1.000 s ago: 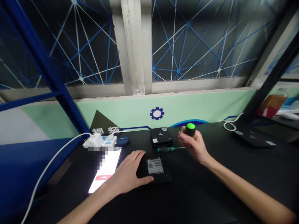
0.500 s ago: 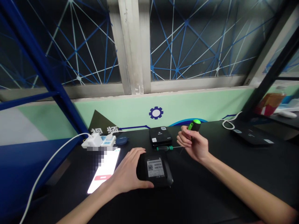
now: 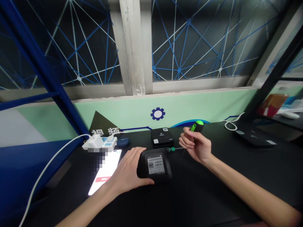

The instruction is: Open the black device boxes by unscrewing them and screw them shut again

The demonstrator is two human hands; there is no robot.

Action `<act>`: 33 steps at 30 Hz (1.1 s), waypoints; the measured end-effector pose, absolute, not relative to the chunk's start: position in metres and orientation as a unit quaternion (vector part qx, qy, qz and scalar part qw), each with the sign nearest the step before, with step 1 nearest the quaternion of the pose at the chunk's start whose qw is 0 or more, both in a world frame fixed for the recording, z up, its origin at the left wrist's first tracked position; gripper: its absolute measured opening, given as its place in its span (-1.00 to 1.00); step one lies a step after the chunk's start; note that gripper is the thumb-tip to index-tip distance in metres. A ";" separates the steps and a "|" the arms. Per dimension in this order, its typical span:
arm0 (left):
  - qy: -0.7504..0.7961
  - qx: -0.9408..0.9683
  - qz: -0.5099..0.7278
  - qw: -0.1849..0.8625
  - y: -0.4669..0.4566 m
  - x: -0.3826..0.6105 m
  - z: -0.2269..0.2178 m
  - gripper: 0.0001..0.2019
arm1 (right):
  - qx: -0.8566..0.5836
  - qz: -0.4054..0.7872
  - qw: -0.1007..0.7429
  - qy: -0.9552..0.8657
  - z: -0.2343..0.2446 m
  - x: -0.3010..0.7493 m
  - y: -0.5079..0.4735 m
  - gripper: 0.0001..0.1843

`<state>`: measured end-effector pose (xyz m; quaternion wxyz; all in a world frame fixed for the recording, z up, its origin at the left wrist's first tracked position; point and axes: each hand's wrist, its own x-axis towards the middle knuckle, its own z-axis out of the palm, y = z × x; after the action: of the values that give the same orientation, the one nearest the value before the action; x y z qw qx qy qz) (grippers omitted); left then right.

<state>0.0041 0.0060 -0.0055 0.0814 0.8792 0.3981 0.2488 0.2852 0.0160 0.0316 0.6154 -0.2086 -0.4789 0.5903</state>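
My left hand [image 3: 127, 172] grips a small black box [image 3: 155, 165] by its left side and tilts its labelled underside up toward me, off the black table [image 3: 213, 189]. My right hand [image 3: 196, 145] is closed round a screwdriver with a black and green handle [image 3: 197, 126], held just right of the box. A second black box [image 3: 162, 137] lies behind it, and a thin green-handled screwdriver [image 3: 174, 148] rests on the table between the two boxes.
A lit phone [image 3: 106, 171] lies left of my left hand. Behind it sit a white power strip [image 3: 100, 143] with a white cable [image 3: 47, 171] and a blue case [image 3: 123, 142]. Another flat black device [image 3: 254, 137] lies at far right.
My left hand has lifted the near edge of the black box from flat to tilted up. My right hand has turned the green-capped screwdriver sideways and stayed in place.
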 end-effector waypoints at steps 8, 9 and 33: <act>0.434 0.864 0.243 0.084 0.008 0.003 -0.008 -0.10 | -0.176 0.610 0.614 -0.469 0.030 0.283 0.016 -0.65; 0.438 0.862 0.242 0.084 0.008 0.003 -0.008 -0.09 | -0.176 0.610 0.614 -0.469 0.030 0.283 0.016 -0.65; 0.467 0.852 0.168 0.167 0.007 0.000 -0.009 -0.08 | -0.187 0.614 0.601 -0.477 0.026 0.281 0.017 -0.60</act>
<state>0.0002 0.0072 -0.0091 0.1667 0.8520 0.4668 0.1682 0.2815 0.0169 0.0258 0.6011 -0.1868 -0.4766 0.6137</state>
